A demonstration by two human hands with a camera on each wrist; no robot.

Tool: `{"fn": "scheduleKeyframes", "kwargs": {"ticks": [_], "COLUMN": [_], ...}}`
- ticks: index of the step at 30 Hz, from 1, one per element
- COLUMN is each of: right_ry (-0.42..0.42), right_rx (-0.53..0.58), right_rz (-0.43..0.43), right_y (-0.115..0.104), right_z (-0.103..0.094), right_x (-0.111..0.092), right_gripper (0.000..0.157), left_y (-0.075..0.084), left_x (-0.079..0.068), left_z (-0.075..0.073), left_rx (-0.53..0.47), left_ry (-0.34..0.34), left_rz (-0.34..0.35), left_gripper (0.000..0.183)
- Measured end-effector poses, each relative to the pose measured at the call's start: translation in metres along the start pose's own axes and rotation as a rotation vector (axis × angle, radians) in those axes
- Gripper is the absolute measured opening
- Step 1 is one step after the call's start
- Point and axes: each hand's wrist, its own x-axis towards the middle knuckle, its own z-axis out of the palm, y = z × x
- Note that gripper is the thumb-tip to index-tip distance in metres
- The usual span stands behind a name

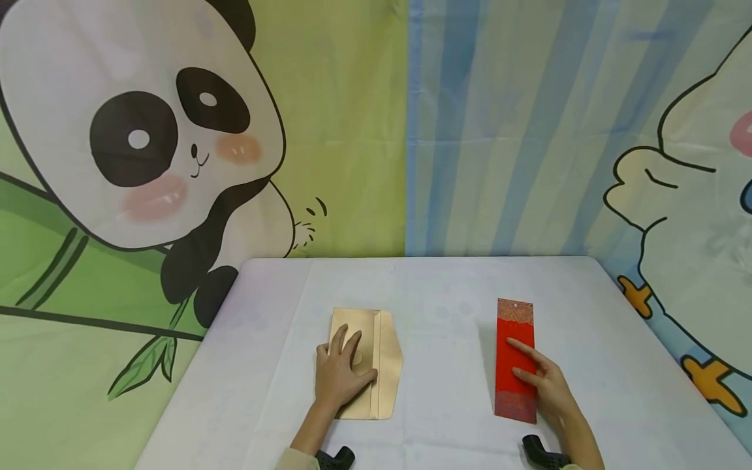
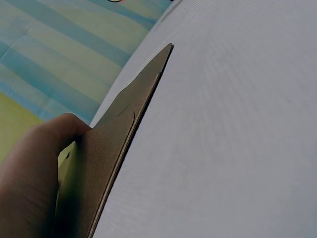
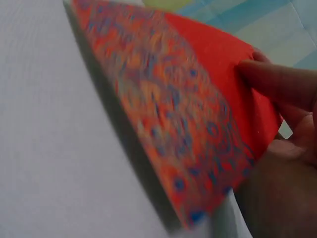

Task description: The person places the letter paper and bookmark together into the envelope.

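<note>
A gold paper envelope (image 1: pixel 388 365) lies on the white table with its pointed flap folded out to the right. My left hand (image 1: pixel 341 375) rests on it, fingers spread over the body and thumb by the flap crease. In the left wrist view the thumb touches the envelope (image 2: pixel 109 153), seen nearly edge-on. My right hand (image 1: pixel 552 385) holds a long, narrow red paper packet (image 1: pixel 510 356) with patterned ends. The right wrist view shows the thumb pressed on the face of the packet (image 3: pixel 218 54), other fingers partly hidden behind. The packet is tilted, with a shadow along its left side.
The white table (image 1: pixel 446 326) reaches back to a hanging cloth with a cartoon panda (image 1: pixel 141 117) and blue stripes. Black wrist mounts (image 1: pixel 336 459) show below the hands. Between the envelope and the packet lies a wide stretch of table.
</note>
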Motion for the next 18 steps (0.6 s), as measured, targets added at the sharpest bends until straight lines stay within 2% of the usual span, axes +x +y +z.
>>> {"fn": "scheduleKeyframes", "kwargs": {"ticks": [2, 6, 15, 18], "right_ry": [-0.020, -0.052, -0.139, -0.174], "right_rx": [0.041, 0.023, -0.095, -0.140], "right_rz": [0.041, 0.064, -0.150, -0.179], "right_y": [-0.004, -0.010, -0.016, -0.018], "right_z": [0.007, 0.030, 0.088, 0.106], "right_x": [0.001, 0.005, 0.015, 0.019], "right_gripper": [0.057, 0.063, 0.068, 0.071], "left_y": [0.000, -0.001, -0.002, -0.001], "left_x": [0.000, 0.000, 0.001, 0.001], "left_z": [0.000, 0.000, -0.001, -0.001], "left_rx": [0.000, 0.005, 0.004, -0.005], "left_ry": [-0.006, -0.020, -0.016, -0.023], "left_rz": [-0.003, -0.006, -0.014, -0.008], "left_gripper": [0.081, 0.081, 0.081, 0.081]}}
